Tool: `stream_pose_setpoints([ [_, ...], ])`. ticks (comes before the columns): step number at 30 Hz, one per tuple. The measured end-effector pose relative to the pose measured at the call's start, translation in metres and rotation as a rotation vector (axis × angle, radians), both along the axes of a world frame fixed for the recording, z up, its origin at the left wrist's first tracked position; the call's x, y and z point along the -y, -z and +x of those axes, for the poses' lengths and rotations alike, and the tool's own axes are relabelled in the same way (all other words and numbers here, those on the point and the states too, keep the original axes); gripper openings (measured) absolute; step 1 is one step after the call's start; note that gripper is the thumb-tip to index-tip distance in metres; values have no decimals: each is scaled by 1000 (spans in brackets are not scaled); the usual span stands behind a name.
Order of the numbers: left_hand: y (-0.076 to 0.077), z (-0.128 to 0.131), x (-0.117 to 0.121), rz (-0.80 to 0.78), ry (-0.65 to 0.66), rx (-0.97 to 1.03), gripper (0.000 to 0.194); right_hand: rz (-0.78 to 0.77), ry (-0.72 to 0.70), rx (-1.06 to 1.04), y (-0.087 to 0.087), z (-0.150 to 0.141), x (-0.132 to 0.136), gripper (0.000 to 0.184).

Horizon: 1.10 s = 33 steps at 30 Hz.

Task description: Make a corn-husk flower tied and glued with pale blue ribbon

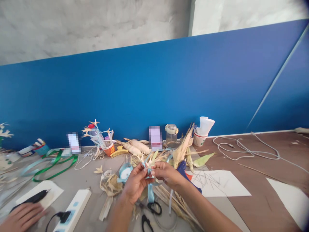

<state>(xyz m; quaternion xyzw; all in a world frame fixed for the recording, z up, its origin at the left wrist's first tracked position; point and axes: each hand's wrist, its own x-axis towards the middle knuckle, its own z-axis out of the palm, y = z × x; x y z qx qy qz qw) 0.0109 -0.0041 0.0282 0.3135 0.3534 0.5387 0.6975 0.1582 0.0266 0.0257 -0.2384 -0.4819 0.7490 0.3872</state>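
Pinched between my left hand point(138, 181) and my right hand point(167, 174) is a small pale corn husk flower point(150, 163), with light blue ribbon point(151, 193) hanging below it. Both hands have their fingers closed around the flower's base, so the exact grip there is partly hidden. Beside my left hand lies a roll of light blue ribbon point(125, 173). Black-handled scissors point(154, 208) rest on the table under my wrists. Behind my right forearm is a blue glue gun point(182, 169), partly covered.
Corn husks point(184, 146) and a clear jar point(171, 135) stand at the back. A power strip point(76, 206) lies left, near another person's hand point(25, 216) and a black pen-like tool point(36, 197). Thin wires point(207, 181) lie on white paper; a white cable point(256, 154) curls at right.
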Motion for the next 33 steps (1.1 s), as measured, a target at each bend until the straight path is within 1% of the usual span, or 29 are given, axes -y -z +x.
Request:
stream_pose_setpoints([
  [3,-2,-1,0,-3,4,11,24,-61,-57,-74,1,8,-5,25],
  [5,-2,-2,-1,-1,-5,12,25,-138,-65,-150,4,10,-9,28],
  [8,-2,-2,0,11,9,-1,26,-267,-129,-264,9,12,-14,30],
  [12,-1,-1,1,39,47,-20,25,-398,-183,-319,15,13,-19,29],
  [16,2,0,1,60,53,-51,24,-420,-216,-329,14,15,-22,34],
  [18,3,0,1,67,48,-77,24,-407,-204,-321,12,16,-22,34],
  [21,6,-1,0,82,43,-134,25,-360,-136,-284,7,19,-22,35],
  [24,7,1,0,107,47,-239,26,-329,-116,-243,1,24,-22,38],
  [26,6,4,-1,133,46,-326,25,-274,-75,-149,-3,28,-23,35],
  [27,6,5,-1,146,44,-365,25,-218,-35,-69,-6,31,-22,31],
  [29,6,7,-2,163,39,-421,24,-50,51,142,-15,35,-18,22],
  [31,7,7,-3,152,23,-429,24,166,113,374,-28,38,-9,12],
  [33,8,6,-4,120,-6,-373,24,413,170,597,-42,37,5,9],
])
